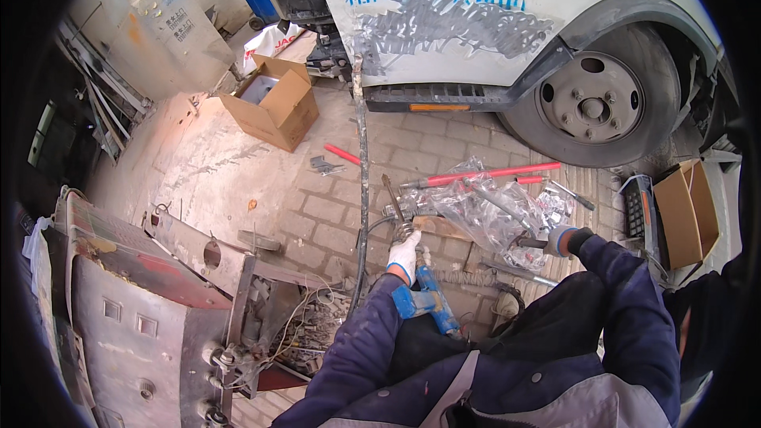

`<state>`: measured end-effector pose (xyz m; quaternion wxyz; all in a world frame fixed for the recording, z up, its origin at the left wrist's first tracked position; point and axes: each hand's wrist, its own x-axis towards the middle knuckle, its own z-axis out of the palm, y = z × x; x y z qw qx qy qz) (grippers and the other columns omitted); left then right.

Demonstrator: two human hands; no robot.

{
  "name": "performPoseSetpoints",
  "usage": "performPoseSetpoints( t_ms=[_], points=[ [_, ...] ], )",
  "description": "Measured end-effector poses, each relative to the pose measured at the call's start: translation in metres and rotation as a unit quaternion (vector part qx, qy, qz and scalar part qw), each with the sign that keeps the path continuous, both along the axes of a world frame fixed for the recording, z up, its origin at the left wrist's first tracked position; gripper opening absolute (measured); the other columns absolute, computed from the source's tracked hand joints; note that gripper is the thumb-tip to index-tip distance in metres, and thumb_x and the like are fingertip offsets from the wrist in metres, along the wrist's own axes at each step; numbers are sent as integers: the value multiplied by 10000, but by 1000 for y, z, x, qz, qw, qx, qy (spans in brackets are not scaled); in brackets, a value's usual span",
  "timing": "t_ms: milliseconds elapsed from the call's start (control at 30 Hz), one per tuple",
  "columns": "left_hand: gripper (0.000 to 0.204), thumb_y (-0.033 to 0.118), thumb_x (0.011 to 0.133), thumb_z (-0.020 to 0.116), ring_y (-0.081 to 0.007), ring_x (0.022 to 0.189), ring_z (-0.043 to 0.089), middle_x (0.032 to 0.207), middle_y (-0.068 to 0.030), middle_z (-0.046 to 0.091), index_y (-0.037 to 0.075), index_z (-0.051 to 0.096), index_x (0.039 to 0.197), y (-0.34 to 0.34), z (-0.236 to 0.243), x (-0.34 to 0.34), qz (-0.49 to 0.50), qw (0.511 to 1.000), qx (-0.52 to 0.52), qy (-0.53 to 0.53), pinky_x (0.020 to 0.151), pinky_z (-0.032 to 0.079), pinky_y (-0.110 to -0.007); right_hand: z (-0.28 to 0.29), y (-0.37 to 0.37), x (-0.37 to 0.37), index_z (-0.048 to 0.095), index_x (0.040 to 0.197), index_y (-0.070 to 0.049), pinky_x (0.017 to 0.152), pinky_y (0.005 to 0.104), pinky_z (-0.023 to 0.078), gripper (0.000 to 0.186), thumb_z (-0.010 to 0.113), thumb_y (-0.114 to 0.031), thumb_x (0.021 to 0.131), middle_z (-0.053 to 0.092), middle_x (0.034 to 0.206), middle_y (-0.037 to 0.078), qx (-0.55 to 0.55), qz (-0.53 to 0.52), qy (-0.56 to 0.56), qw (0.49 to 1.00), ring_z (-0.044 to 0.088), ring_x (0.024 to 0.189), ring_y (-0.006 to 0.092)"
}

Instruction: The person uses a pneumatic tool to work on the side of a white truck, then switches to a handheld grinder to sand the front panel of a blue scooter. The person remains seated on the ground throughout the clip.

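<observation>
My left hand (403, 256), in a white work glove, is closed around a tool with a coiled metal collar and a long metal rod (388, 190) pointing away from me. Just below that hand lies a blue tool (428, 301), close to my lap. My right hand (561, 241), gloved in grey, is closed at the right of a crumpled clear plastic bag (476, 214). A short dark bar (531, 242) sticks out leftward from its fingers; its full shape is hidden. Beyond the bag lies a long red-handled bar (499, 174).
A truck wheel (593, 103) stands at the back right under a white body panel. Cardboard boxes sit at the far left (277, 107) and right (688, 214). A rusty metal frame (158, 325) fills the lower left. A black hose (364, 166) crosses the paving.
</observation>
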<state>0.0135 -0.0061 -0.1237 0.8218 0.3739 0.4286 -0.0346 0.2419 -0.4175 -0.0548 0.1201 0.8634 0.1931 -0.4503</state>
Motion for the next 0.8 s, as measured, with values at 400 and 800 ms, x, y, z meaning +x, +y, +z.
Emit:
performPoseSetpoints(
  t_ms=[400, 800],
  points=[
    [325, 452, 1077, 716, -197, 575, 661, 828, -49, 715, 139, 655, 1141, -19, 42, -24, 19, 994, -26, -100, 499, 563, -365, 20, -13, 7, 792, 1201, -36, 778, 431, 612, 444, 649, -445, 1104, 811, 906, 120, 377, -180, -45, 907, 792, 836, 263],
    [317, 372, 1108, 672, -210, 588, 696, 882, -94, 727, 93, 594, 1236, -78, 142, -22, -21, 974, 67, -213, 524, 585, -358, 167, 214, -82, 633, 1514, -119, 1111, 444, 561, 423, 542, -327, 1157, 629, 1513, 233, 532, 53, 4, 845, 690, 1286, 425]
  ],
)
